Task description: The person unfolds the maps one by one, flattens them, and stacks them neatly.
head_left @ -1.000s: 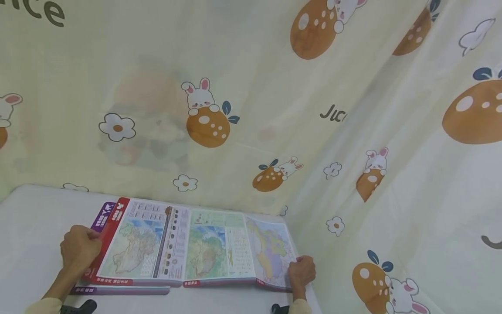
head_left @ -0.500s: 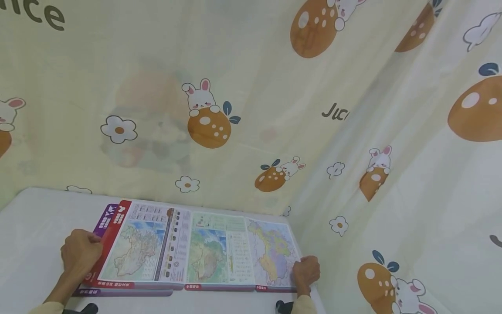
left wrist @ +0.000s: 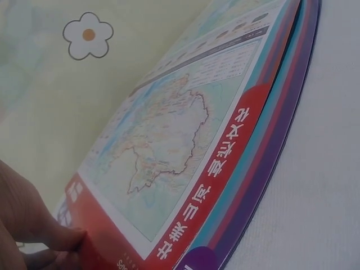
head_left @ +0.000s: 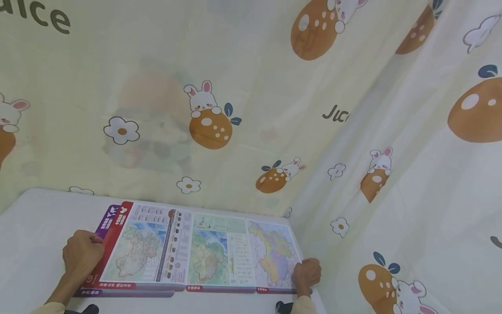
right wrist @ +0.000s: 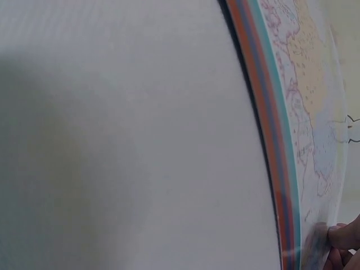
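A folding map with a red left border lies opened out across several panels on the white table. My left hand pinches its left edge; in the left wrist view the thumb presses on the red border. At the other end, my right hand grips the right edge, beside a pastel-coloured map panel. A second, purple-edged map shows from underneath at the left and along the near side. In the left wrist view both maps' layered edges bow slightly. Most of the lower map is hidden.
The white tabletop extends left of the maps and along their near side. Behind and to the right hangs a pale curtain printed with rabbits and flowers, close to the table's far and right edges.
The right hand has moved slightly right, and the right panel's near edge lies straighter. The gap between the upper map and the purple one has narrowed at the near side. The view shifted slightly.
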`<move>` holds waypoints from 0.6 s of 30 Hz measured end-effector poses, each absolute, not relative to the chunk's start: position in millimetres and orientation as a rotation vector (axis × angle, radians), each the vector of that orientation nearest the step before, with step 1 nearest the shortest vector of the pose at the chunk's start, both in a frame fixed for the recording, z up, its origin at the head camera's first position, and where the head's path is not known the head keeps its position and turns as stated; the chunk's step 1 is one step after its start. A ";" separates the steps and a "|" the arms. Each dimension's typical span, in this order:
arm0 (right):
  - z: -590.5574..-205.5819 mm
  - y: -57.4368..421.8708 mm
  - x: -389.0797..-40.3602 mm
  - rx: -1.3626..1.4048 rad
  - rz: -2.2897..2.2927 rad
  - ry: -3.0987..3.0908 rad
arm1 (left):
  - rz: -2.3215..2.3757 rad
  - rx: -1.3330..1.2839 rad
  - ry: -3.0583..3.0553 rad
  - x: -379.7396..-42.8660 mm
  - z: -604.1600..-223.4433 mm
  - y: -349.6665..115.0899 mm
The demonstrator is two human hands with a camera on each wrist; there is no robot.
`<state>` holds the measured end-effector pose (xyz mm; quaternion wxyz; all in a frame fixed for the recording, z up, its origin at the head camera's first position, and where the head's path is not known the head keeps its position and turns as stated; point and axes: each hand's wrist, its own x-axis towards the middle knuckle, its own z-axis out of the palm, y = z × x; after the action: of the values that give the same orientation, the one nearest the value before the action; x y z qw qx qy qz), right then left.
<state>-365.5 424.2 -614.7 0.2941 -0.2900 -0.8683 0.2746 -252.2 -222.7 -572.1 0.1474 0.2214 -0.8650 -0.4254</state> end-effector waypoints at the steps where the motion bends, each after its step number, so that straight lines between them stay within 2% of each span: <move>1: -615.6 425.3 -364.8 -0.775 0.726 -2.317 | -1.227 0.644 -2.499 -251.7 -572.5 -222.7; 18: -615.6 425.7 -369.9 -0.753 0.658 -2.386 | -1.192 0.660 -2.550 -253.6 -568.7 -225.1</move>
<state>-369.9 425.7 -615.6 0.2736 -0.2800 -0.8871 0.2448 -253.6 -225.1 -568.7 0.1250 0.2265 -0.8751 -0.4090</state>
